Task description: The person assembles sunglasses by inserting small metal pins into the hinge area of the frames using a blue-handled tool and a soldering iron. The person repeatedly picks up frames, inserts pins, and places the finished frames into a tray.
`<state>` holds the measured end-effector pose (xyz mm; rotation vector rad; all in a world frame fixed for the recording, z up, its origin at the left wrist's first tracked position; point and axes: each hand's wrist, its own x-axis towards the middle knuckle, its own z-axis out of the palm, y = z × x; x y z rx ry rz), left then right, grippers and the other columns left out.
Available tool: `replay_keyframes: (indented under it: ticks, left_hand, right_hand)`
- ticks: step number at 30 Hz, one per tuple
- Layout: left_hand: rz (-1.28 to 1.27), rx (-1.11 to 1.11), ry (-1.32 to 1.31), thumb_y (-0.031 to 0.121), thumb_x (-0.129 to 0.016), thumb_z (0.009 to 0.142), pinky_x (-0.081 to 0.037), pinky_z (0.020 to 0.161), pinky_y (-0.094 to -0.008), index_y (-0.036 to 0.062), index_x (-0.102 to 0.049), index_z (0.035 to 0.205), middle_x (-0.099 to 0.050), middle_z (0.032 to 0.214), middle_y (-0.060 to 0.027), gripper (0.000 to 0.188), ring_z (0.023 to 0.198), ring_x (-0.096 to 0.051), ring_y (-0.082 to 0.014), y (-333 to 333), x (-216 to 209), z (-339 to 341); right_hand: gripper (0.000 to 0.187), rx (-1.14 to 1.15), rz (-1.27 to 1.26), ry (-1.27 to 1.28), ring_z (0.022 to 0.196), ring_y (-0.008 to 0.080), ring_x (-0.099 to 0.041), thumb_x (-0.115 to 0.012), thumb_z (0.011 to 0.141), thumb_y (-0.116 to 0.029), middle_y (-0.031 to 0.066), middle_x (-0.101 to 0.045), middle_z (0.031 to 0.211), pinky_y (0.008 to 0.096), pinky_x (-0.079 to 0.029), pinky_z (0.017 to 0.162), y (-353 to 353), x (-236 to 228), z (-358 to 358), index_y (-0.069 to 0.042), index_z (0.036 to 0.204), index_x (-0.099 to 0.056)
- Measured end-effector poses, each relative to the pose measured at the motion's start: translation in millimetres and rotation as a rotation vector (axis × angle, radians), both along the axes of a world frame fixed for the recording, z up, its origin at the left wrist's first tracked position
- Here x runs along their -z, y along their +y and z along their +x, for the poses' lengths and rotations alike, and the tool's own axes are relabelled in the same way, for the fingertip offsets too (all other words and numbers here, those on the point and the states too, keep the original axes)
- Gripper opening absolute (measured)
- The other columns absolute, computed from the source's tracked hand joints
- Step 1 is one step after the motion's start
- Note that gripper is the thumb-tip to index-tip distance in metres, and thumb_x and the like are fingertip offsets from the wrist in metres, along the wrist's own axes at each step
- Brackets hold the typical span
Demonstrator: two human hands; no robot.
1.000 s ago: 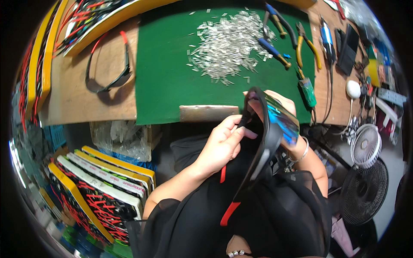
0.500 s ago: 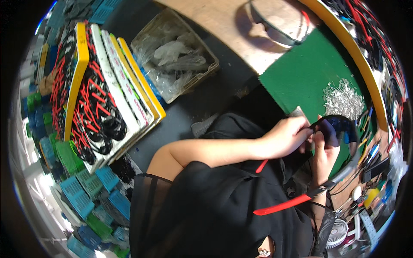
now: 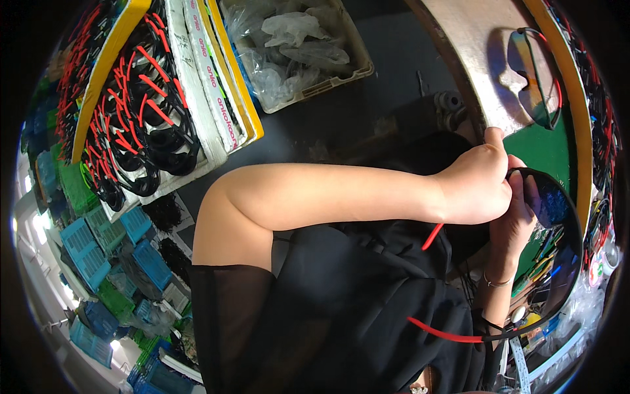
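A pair of sunglasses (image 3: pixel 555 201) with a black frame, dark bluish lens and red temple tips is held in front of me at the right. My right hand (image 3: pixel 515 220) grips it by the lens, fingers and thumb pressed on either side. My left hand (image 3: pixel 478 184) is closed in a fist against the inner part of the sunglasses, thumb sticking up, and hides the other lens. One red-tipped temple curves down past my right wrist; the other tip pokes out below my left forearm. Whether my left fingers hold anything else is hidden.
Another pair of glasses (image 3: pixel 538 79) lies on the wooden bench (image 3: pixel 453 16) by a green mat (image 3: pixel 561 148), inside a yellow edge strip (image 3: pixel 579 92). Pens and tools (image 3: pixel 535 262) lie beyond my right hand. Left are a crate (image 3: pixel 328 82) of plastic bags and stacked trays (image 3: pixel 213 141) of red-tipped glasses.
My view has turned, and the scene has shifted within it. My left hand has rolled into a fist with the thumb up. The pile of small metal pieces is now out of sight.
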<state>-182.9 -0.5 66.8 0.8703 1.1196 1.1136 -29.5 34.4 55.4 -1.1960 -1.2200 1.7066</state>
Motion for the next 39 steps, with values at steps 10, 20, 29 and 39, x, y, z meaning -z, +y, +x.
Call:
replay_keyframes:
  ticks: [10, 20, 29, 39]
  left_hand:
    - [-0.578, -0.392, 0.745, 0.031, -0.047, 0.089, -0.041, 0.087, -0.0342, -0.0065, -0.046, 0.113, -0.055, 0.106, -0.0212, 0.045, 0.102, -0.053, -0.0283, -218.9, 177.3, -183.4]
    - [-1.408, 0.057, 0.126, 0.036, -0.043, 0.089, -0.042, 0.082, -0.0415, -0.0012, -0.052, 0.104, -0.056, 0.101, -0.0218, 0.042, 0.092, -0.054, -0.0322, -477.6, 155.2, -40.7]
    - [-1.541, -0.429, 0.089, 0.035, -0.043, 0.088, -0.043, 0.079, -0.0411, -0.0003, -0.052, 0.104, -0.057, 0.099, -0.0201, 0.04, 0.089, -0.055, -0.0307, -505.7, 91.3, -47.7]
    - [-1.576, -0.54, 0.041, 0.034, -0.044, 0.088, -0.044, 0.076, -0.0406, 0.0008, -0.053, 0.103, -0.058, 0.098, -0.0183, 0.038, 0.087, -0.056, -0.0291, -525.1, 83.0, -32.9]
  right_hand:
    - [0.018, 0.054, 0.075, -0.039, 0.089, 0.018, -0.054, -0.048, 0.086, 0.003, 0.0167, -0.056, 0.104, 0.0269, -0.046, 0.077, 26.4, -8.4, 88.3, 0.004, 0.102, -0.054]
    - [0.015, 0.028, -0.038, -0.03, 0.09, 0.0198, -0.056, -0.053, 0.082, 0.003, 0.0166, -0.057, 0.099, 0.0296, -0.046, 0.083, 2.0, -14.3, 101.0, 0.007, 0.097, -0.055]
    - [0.018, 0.129, -0.064, -0.155, 0.085, 0.0159, -0.055, -0.055, 0.082, -0.002, 0.013, -0.058, 0.096, 0.026, -0.045, 0.079, -6.7, -25.7, 84.5, 0.006, 0.098, -0.056]
    - [0.018, 0.159, -0.042, -0.208, 0.087, 0.0167, -0.055, -0.056, 0.082, -0.005, 0.0127, -0.057, 0.096, 0.0253, -0.044, 0.082, -15.1, -24.0, 82.8, 0.007, 0.096, -0.055]
